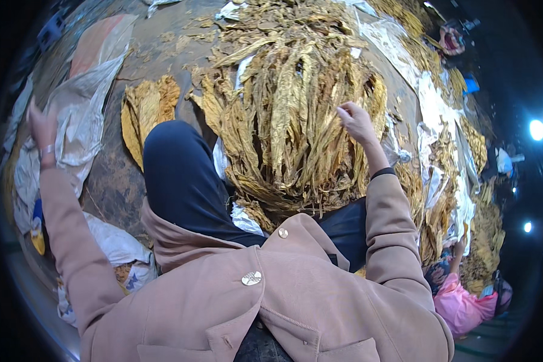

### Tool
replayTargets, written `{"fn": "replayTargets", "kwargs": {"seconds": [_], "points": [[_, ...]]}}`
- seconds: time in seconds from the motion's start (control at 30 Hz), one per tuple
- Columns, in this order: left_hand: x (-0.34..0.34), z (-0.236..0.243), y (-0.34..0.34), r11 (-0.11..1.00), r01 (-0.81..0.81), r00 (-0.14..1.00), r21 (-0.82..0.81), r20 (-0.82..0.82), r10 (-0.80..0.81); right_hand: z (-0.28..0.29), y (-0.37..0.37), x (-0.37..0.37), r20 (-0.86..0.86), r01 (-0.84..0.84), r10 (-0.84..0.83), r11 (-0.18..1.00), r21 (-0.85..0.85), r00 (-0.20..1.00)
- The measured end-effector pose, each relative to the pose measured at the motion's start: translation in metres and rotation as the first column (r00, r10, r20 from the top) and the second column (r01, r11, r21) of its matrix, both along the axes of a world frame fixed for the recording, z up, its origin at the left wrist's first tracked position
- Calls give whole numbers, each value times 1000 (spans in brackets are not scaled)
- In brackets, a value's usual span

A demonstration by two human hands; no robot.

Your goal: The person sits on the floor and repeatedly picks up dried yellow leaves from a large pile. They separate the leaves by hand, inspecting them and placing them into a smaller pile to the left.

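Observation:
A large heap of long, dried tobacco leaves (301, 114), yellow-brown and creased, lies in front of me between my knees. Over its right side is my right hand (357, 120), with thumb and fingers pressed together. Anything in that pinch is too small or hidden to make out. My left hand (41, 130) is out at the far left, slightly blurred, fingers apart and nothing visible in them. It is above a whitish sack (81, 114) spread on the ground. A smaller bunch of flat golden leaves (149, 111) rests beyond my left knee.
More leaves and white sheeting (431, 114) run along the right. Another person in pink (464, 304) sits at the lower right. A white bag (117, 244) lies beside my left hip. A blue crate (51, 31) stands at the far left. Leaf scraps litter the brown ground sheet (163, 45).

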State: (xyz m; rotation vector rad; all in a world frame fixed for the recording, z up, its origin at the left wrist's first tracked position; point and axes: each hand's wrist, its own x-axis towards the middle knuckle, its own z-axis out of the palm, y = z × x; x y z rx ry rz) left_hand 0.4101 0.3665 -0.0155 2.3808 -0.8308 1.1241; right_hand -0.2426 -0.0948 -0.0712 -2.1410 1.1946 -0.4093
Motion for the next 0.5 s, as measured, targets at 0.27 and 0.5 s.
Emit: {"fn": "replayTargets", "kwargs": {"seconds": [0.27, 0.5], "points": [[-116, 84, -352, 660, 628, 571, -412, -332, -750, -19, 56, 33, -396, -219, 111, 946, -239, 911], [-404, 15, -367, 388, 859, -40, -333, -800, -599, -30, 30, 2, -325, -122, 86, 988, -92, 942]]}}
